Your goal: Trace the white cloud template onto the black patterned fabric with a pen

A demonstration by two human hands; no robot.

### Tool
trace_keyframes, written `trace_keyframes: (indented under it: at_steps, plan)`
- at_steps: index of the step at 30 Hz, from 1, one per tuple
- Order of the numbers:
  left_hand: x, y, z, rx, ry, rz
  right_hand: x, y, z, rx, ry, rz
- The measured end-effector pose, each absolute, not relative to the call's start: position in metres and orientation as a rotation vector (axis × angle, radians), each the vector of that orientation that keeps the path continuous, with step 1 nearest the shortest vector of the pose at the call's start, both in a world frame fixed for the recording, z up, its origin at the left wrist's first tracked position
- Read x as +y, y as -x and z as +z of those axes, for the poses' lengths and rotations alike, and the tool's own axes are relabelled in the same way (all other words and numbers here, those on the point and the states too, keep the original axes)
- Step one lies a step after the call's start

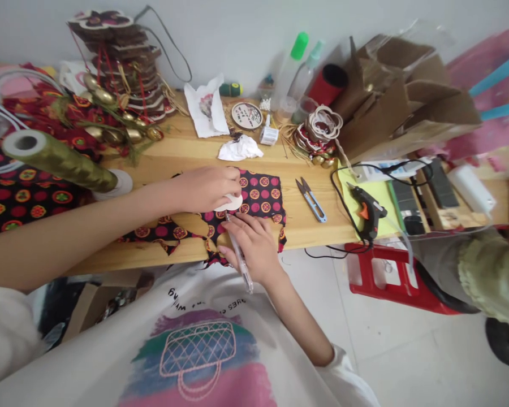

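Observation:
A small white piece with a scalloped edge (pixel 229 204) lies on patterned black fabric (pixel 266 192) with red and orange circles. My left hand (pixel 210 189) holds that piece down, fingers curled over it and hiding its far part. Between the fingers of my right hand (pixel 254 246) is a clear pen (pixel 241 259), its tip at the near edge of the white piece. The fabric's near and left sides are cut into ragged gaps. To the right of the fabric lie blue-handled thread snips (pixel 311 200), blades spread.
A glue gun (pixel 367 209) with its cable lies right, near a power strip (pixel 392 169). Paper bags (pixel 407 113) and bottles (pixel 294 56) stand behind. At left are a green ribbon roll (pixel 63 161) and stacked ornaments (pixel 127 68). Another person's sleeve (pixel 494 277) shows at far right.

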State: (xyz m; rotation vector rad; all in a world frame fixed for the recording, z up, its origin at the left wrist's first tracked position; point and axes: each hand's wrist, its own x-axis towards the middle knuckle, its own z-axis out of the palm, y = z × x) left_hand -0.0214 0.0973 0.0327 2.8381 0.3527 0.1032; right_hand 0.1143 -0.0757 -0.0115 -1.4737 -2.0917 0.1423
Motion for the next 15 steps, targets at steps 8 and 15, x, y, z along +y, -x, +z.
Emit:
trace_keyframes:
  at_steps: [8, 15]
  plan:
    - [0.107, 0.004, 0.049, 0.394, -2.465, -0.264, -0.076, -0.115, -0.012, -2.085, 1.469, 0.106]
    - [0.115, -0.004, 0.051, 0.421, -2.409, -0.399, -0.075, -0.115, -0.013, -2.101, 1.497, 0.167]
